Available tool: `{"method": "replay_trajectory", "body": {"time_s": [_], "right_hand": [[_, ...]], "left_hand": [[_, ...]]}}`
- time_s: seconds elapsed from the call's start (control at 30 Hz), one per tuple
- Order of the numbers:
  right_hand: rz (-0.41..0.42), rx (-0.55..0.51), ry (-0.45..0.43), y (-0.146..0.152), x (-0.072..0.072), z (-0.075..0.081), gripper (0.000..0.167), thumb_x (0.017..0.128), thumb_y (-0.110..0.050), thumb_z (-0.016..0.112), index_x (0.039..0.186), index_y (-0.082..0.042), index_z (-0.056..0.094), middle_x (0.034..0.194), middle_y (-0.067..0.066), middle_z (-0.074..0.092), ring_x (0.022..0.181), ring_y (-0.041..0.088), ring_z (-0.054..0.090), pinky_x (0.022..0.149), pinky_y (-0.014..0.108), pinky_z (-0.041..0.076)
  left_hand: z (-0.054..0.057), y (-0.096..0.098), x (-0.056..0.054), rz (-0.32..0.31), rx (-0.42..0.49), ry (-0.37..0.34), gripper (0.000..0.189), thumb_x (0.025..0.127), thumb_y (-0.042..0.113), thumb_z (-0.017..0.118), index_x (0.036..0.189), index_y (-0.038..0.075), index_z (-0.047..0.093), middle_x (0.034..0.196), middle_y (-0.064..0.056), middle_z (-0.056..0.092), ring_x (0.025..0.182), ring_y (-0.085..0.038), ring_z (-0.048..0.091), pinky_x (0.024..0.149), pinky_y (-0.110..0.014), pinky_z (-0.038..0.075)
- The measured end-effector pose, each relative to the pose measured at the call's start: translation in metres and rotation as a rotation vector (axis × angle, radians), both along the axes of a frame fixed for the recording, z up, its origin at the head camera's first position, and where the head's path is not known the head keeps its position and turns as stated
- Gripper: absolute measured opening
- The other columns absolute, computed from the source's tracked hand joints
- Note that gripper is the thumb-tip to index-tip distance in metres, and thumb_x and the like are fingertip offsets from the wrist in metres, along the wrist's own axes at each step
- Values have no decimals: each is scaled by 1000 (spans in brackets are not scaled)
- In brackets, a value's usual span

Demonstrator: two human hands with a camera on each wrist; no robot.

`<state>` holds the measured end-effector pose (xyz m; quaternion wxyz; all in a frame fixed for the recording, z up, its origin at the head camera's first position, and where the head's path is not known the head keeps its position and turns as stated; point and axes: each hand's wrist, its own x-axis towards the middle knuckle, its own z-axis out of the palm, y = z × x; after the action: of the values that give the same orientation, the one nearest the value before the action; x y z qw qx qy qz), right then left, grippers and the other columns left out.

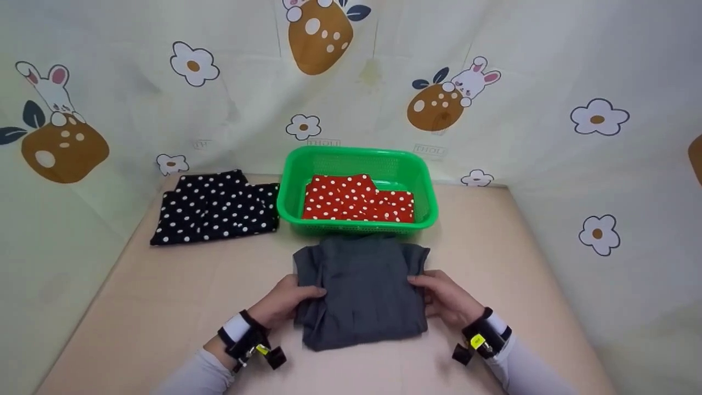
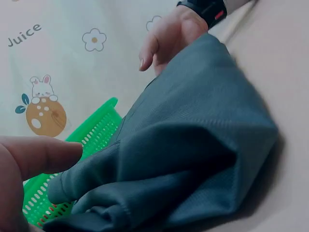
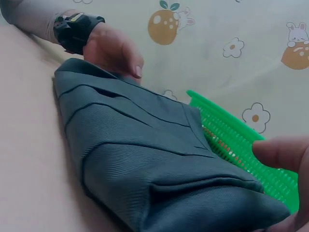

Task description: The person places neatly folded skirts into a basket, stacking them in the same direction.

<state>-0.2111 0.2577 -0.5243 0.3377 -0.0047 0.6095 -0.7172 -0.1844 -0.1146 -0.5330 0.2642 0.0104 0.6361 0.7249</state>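
A folded dark grey garment (image 1: pixel 367 296) lies in front of the green basket, its layers and creases stacked along the near side. My left hand (image 1: pixel 285 300) grips its left edge, thumb on top and fingers underneath. On the opposite edge, my right hand (image 1: pixel 451 296) holds the cloth the same way, thumb over the top. In the left wrist view the left thumb (image 2: pixel 48 155) shows beside the folded layers. The right wrist view has the right thumb (image 3: pixel 282 153) above the garment's corner. Most of the fingers are hidden by the cloth.
The green plastic basket (image 1: pixel 356 225) stands against the back wall, with a folded red polka-dot garment (image 1: pixel 356 200) inside. Left of it, a folded black polka-dot garment (image 1: pixel 216 208) lies on the beige table (image 1: pixel 181 307). Printed cloth walls (image 1: pixel 384 99) enclose the table.
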Motion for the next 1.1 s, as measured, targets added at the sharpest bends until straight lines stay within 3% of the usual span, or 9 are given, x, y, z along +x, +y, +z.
{"method": "replay_trajectory", "body": {"time_s": [0.13,0.3,0.43,0.63,1.1], "right_hand": [[36,-87,-17,-8,7,-3,41,107,-19,61,141,1,52,123,8,77,110,23,77,94,44,64],[37,-163,7,-19,14,-10,63,102,-7,64,158,0,34,148,12,63,131,24,66,110,38,56],[26,-127,65,-24,17,-18,70,96,-1,69,157,0,34,147,11,63,129,24,67,107,37,57],[-9,-79,118,-30,19,-24,69,91,3,73,152,3,40,140,9,68,123,22,71,103,35,59],[-79,-68,172,-34,24,-18,74,89,2,76,154,1,39,141,8,67,125,22,70,106,37,58]], "left_hand": [[-4,4,2,-26,102,-22,66,94,12,74,150,-8,46,133,-13,73,115,-19,73,99,-31,60],[-9,12,8,-50,100,-1,73,90,11,79,153,-3,44,142,-12,69,122,-16,70,104,-27,56],[-12,16,11,-43,33,73,80,85,8,84,154,-2,44,149,-13,63,129,-16,65,110,-25,50],[-14,15,13,28,-112,145,87,78,1,86,153,-6,42,150,-18,59,132,-22,60,115,-32,46],[-11,13,9,13,-71,151,68,84,3,83,143,-9,52,142,-18,67,121,-18,69,103,-25,54]]}}
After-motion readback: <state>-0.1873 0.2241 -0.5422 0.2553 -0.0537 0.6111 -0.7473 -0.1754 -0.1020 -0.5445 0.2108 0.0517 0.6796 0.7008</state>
